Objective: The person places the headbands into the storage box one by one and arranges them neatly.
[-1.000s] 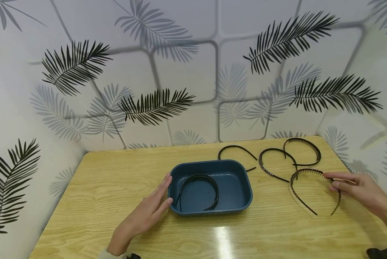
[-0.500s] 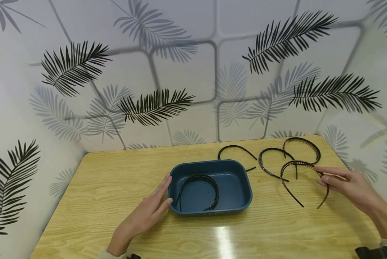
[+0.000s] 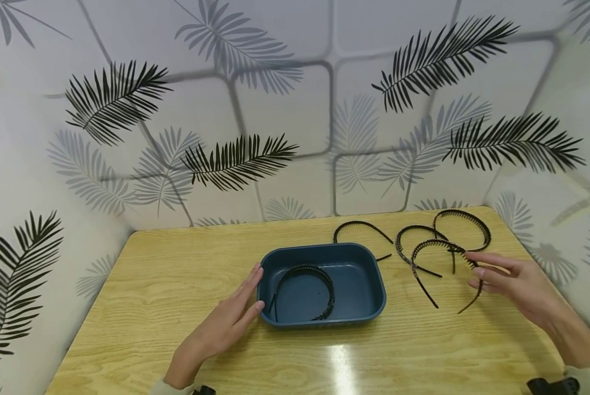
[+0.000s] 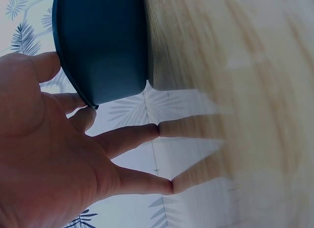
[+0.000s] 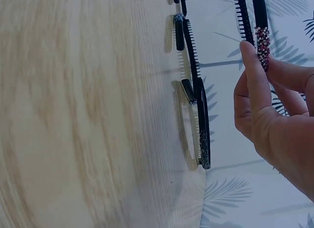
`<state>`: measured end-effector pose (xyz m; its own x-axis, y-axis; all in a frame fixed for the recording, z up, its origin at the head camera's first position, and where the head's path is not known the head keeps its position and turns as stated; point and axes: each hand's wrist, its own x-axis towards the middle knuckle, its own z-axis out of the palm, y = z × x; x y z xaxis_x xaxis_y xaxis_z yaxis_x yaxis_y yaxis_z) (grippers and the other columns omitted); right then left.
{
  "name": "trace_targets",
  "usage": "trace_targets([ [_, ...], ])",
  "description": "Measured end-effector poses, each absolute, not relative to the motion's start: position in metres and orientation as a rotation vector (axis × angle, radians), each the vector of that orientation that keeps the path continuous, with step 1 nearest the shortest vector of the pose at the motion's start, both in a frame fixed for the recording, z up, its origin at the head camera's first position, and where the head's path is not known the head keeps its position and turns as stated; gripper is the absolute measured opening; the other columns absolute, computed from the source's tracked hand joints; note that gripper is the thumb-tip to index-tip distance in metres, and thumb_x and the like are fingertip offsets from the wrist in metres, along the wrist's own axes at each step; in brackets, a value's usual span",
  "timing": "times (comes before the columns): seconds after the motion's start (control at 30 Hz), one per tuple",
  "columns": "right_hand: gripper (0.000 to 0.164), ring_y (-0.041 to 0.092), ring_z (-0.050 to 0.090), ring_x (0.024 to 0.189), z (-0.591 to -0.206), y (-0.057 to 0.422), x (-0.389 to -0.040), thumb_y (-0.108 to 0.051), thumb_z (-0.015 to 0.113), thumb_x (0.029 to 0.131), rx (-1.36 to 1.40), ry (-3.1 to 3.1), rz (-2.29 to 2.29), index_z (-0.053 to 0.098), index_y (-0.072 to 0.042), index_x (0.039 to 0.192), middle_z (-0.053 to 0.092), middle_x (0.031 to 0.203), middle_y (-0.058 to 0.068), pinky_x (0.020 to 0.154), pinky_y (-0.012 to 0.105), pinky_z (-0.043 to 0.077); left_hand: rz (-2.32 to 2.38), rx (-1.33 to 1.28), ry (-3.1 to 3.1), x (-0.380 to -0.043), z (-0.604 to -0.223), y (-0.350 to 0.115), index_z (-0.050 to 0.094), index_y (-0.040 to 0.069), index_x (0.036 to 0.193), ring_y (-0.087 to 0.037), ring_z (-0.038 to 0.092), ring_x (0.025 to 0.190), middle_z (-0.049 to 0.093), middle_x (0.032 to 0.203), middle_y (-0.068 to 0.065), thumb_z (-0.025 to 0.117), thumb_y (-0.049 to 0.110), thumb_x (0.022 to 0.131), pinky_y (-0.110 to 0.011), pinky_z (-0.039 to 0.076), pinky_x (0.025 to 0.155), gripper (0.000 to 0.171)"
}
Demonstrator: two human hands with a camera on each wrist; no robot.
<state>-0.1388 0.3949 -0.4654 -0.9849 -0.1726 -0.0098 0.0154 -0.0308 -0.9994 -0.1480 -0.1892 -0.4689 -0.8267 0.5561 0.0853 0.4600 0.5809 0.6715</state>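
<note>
My right hand pinches a black toothed headband between thumb and fingers, held up off the table. In the right wrist view, pink and white beads dot the held headband near the fingertips. A dark blue rectangular plastic tub stands in the middle of the table. Inside it lies at least one black headband, against the left part. Against the tub's left side rests my left hand, its fingers extended and touching the rim. From the left wrist, the outer wall of the tub shows beside the hand.
Behind the tub lies a black headband, partly hidden by it. Two more, a near headband and a far headband, lie at the back right of the wooden table. A leaf-patterned wall closes off the back.
My right hand has carried the pinched headband leftward and a little toward the back, so it now overlaps the near headband in the head view. The left hand and tub have stayed put.
</note>
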Motion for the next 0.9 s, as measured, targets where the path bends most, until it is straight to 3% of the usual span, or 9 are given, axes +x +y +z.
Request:
trace_targets([
  [0.23,0.042,0.031,0.076,0.094,-0.463,0.379,-0.138,0.010,0.055,0.101,-0.238,2.041,-2.231,0.067,-0.006,0.138,0.063,0.133,-0.014,0.086,0.033,0.058,1.078,0.859,2.664,-0.148,-0.468,-0.189,0.013,0.013,0.167,-0.020,0.014,0.155,0.007,0.172,-0.006,0.046,0.028,0.112,-0.056,0.026,0.119,0.065],
  [0.53,0.041,0.026,0.075,0.096,-0.456,0.358,-0.139,0.010,0.058,0.101,-0.233,2.002,-2.294,0.065,-0.003,0.139,0.062,0.134,-0.009,0.089,0.035,0.056,1.074,0.858,2.667,-0.149,-0.470,-0.190,0.013,0.014,0.167,-0.019,0.014,0.155,0.005,0.172,0.000,0.046,0.028,0.112,-0.057,0.026,0.119,0.066],
  [0.9,0.041,0.025,0.075,0.096,-0.451,0.334,-0.142,0.005,0.061,0.100,-0.249,2.083,-2.217,0.060,0.003,0.141,0.061,0.132,-0.005,0.088,0.038,0.056,1.074,0.872,2.670,-0.149,-0.470,-0.190,0.013,0.013,0.167,-0.018,0.014,0.155,0.006,0.172,-0.002,0.046,0.028,0.112,-0.055,0.026,0.119,0.065],
])
